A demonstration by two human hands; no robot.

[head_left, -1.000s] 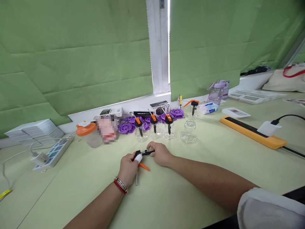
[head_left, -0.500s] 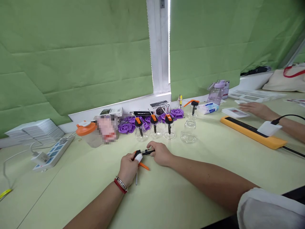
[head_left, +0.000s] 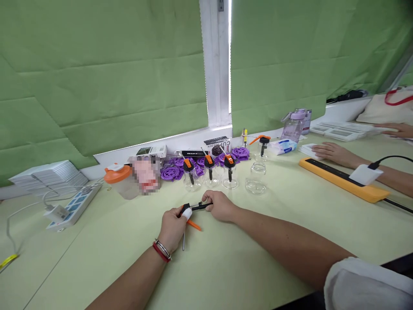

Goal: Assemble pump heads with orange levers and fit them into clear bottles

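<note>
I see my two hands meeting near the middle of the worktop [head_left: 97, 258], left hand [head_left: 172, 226] and right hand [head_left: 220, 206] both on a pump sprayer head [head_left: 193, 208]. Behind them stands a row of glass bottles [head_left: 211, 176], with gear wheels [head_left: 171, 173] behind that, against the far edge. A power strip [head_left: 72, 206] lies toward the left edge, a long power bar [head_left: 342, 180] toward the right, a co-worker's hand [head_left: 327, 150] just behind it.

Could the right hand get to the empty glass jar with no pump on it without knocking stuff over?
Probably yes. The right hand grips the black pump piece just in front of the empty jar, and the bare table lies between them. The three pump jars stand off to the left.
</note>
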